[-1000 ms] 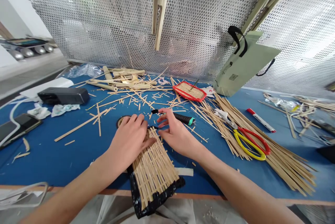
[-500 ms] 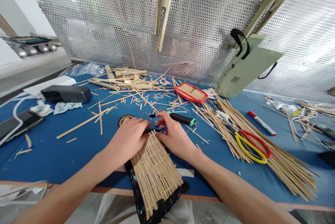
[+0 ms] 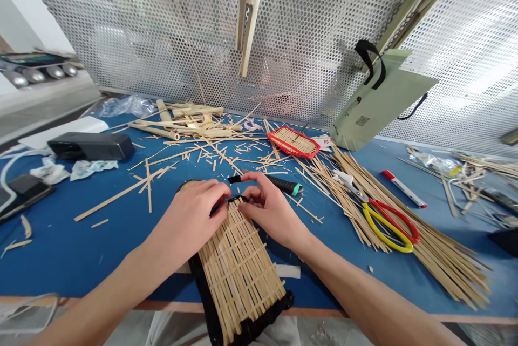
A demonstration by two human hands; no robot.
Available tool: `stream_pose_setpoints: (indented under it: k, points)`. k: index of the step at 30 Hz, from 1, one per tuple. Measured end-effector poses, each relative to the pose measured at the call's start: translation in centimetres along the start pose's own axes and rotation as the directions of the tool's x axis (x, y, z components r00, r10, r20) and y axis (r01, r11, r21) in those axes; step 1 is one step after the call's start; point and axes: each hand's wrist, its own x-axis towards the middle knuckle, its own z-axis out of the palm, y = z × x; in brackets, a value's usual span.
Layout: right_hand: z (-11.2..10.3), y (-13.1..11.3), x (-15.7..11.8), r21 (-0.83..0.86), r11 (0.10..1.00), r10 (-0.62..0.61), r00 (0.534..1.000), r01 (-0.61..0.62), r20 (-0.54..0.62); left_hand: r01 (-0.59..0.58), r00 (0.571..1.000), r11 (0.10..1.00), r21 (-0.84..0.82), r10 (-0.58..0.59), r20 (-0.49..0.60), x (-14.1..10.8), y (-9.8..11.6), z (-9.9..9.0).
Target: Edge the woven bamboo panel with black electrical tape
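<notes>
The bamboo mat [image 3: 239, 266] overhangs the surface [image 3: 101, 254], black wrapping [image 3: 265, 316] along its near and left edges, the right bare. Left hand [image 3: 188, 219] and right hand [image 3: 275, 212] pinch its far end, grips closed.

From view ctr., we saw a perf. metal screen [image 3: 194, 27] at 12 o'clock and a lt.-green bag [image 3: 380, 100] w/ blk. handles, tilted, approx. 2. We had a red-capped marker [image 3: 403, 189] btwn. 3 & 4, a dk. oblong box [image 3: 91, 146] at 9, crumpled tissues [image 3: 94, 169] just below it, and clear plastic wrap [image 3: 127, 106] approx. 10.
</notes>
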Motion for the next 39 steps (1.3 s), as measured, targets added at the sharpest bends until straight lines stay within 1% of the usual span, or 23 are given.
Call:
stream_pose_setpoints:
  k: [2,4,7,9,12,24,26,28,29,31,32,33,35,37,39]
  points:
    - [0.2,-0.3,-0.2,0.087,0.996,0.006,0.999,-0.003,-0.036,-0.11,0.99,0.991,0.08,0.116,-0.077,-0.2,0.2,-0.2]
    - [0.4,-0.6,-0.6,0.122,0.992,-0.001,0.998,0.009,-0.067,-0.196,0.965,0.97,0.144,0.217,-0.15,-0.4,0.6,-0.4]
    - [0.6,-1.1,-1.1,0.143,0.989,-0.012,0.995,0.027,-0.103,-0.258,0.93,0.95,0.178,0.294,-0.223,-0.5,1.0,-0.6]
    - [0.6,-1.2,-1.2,0.155,0.987,-0.02,0.993,0.038,-0.116,-0.265,0.919,0.951,0.161,0.3,-0.255,-0.5,1.3,-0.7]
    - [0.6,-1.1,-1.2,0.183,0.981,-0.04,0.993,0.06,-0.11,-0.261,0.916,0.956,0.132,0.289,-0.279,-0.6,1.5,-0.6]
    - [0.5,-1.4,-1.4,0.266,0.955,-0.116,0.991,0.131,-0.072,-0.261,0.915,0.962,0.078,0.272,-0.298,-0.8,1.7,-0.3]
    - [0.5,-1.4,-1.4,0.279,0.951,-0.118,0.99,0.134,-0.073,-0.267,0.92,0.963,0.043,0.268,-0.286,-0.9,1.8,-0.5]
    - [0.5,-1.4,-1.5,0.274,0.951,-0.123,0.989,0.142,-0.087,-0.241,0.943,0.969,-0.06,0.219,-0.249,-0.9,1.9,-0.9]
    - [0.4,-1.4,-1.6,0.264,0.953,-0.127,0.988,0.147,-0.092,-0.198,0.963,0.971,-0.137,0.167,-0.212,-0.8,1.9,-1.1]
    - [0.4,-1.6,-1.8,0.237,0.959,-0.141,0.987,0.157,-0.082,-0.068,0.993,0.951,-0.303,0.035,-0.113,-0.4,1.8,-1.7]
    - [0.4,-1.7,-1.8,0.223,0.961,-0.149,0.986,0.162,-0.071,0.004,0.999,0.927,-0.376,-0.024,-0.048,-0.1,1.7,-2.0]
    - [0.5,-1.7,-1.9,0.209,0.964,-0.157,0.986,0.166,-0.059,0.075,0.997,0.897,-0.435,-0.071,0.025,0.3,1.6,-2.3]
    - [0.5,-1.8,-2.0,0.189,0.967,-0.162,0.986,0.168,-0.046,0.206,0.975,0.833,-0.514,-0.131,0.178,0.9,1.3,-2.7]
    - [0.6,-1.8,-2.1,0.177,0.97,-0.161,0.986,0.166,-0.043,0.304,0.937,0.783,-0.543,-0.143,0.319,1.4,1.0,-3.0]
    - [0.6,-1.8,-2.2,0.169,0.973,-0.156,0.987,0.16,-0.04,0.343,0.908,0.777,-0.528,-0.129,0.399,1.5,0.9,-3.2]
